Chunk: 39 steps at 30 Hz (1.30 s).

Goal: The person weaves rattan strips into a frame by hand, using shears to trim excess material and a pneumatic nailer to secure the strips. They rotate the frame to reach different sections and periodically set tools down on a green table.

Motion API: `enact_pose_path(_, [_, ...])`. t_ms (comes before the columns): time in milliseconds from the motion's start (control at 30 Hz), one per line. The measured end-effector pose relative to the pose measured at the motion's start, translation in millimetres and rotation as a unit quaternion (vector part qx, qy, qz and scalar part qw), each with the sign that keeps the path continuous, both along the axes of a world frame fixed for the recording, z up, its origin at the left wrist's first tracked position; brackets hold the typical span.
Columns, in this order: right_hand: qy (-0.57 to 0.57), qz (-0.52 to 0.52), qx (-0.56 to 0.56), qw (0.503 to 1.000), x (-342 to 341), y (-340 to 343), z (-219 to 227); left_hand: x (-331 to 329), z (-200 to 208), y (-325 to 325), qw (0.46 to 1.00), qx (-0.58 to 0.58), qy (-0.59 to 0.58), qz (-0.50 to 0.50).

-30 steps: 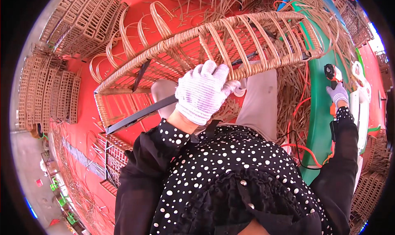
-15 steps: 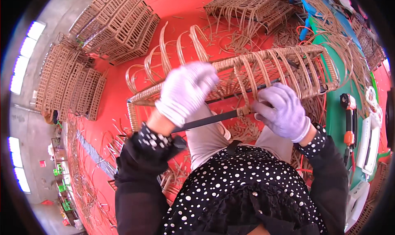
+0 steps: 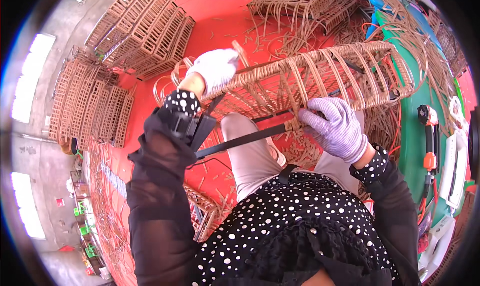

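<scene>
- Brown woven rattan frame: before the person, at the knees.
- White knit-gloved left hand: at the frame's left part.
- White knit-gloved right hand: at its near edge.
- Black-and-orange elongated handheld tool: on the long green plastic bench, right of the frame.
- Brown latticed woven stacks: on the flat red floor, left of and beyond the frame.

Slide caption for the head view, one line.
Wicker frame: gloved left hand at far rim, right hand by black bar's wrapped part.
</scene>
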State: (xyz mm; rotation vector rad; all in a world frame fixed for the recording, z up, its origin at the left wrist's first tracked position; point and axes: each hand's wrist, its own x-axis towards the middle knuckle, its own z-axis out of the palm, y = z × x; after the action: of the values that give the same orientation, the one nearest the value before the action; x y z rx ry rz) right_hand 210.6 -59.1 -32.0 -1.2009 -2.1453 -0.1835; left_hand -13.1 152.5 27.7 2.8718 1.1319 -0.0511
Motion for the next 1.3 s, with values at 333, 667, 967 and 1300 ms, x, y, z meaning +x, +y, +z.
enact_pose_path(333, [0.04, -0.013, 0.021, 0.999, 2.3, 12.4, -7.6, 37.9, 7.9, -75.5, 0.964, 0.098, -0.234, -0.084])
enact_pose_path(667, [0.518, 0.019, -0.563, 0.644, -28.2, -19.9, 44.2, 25.7, -36.6, -114.0, 0.948, 0.127, -0.258, -0.138])
enact_pose_path(967, [0.715, 0.107, -0.501, 0.475, -38.1, -14.2, 45.1, 27.9, -47.4, -84.4, 0.932, 0.185, -0.309, -0.047])
enact_pose_path(1300, [0.521, 0.022, -0.604, 0.603, -25.3, -36.9, 42.3, 31.4, -49.5, -61.6, 0.923, 0.171, -0.345, -0.019])
